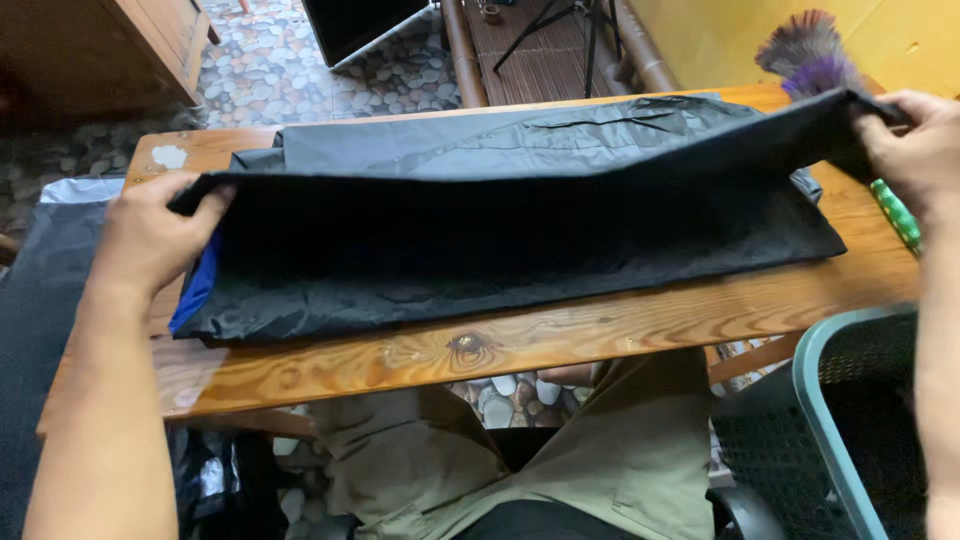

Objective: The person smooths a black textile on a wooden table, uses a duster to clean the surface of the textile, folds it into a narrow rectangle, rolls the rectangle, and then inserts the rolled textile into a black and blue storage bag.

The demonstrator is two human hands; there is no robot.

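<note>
While it lies lengthwise across the wooden surface (600, 335), the black cloth (500, 250) runs left to right, one end at each hand. The left hand (150, 235) pinches its left edge, fingers clamped; the right hand (915, 150) grips the raised right corner. A feather duster (815, 60) rests behind, over a pebble floor (270, 70).
</note>
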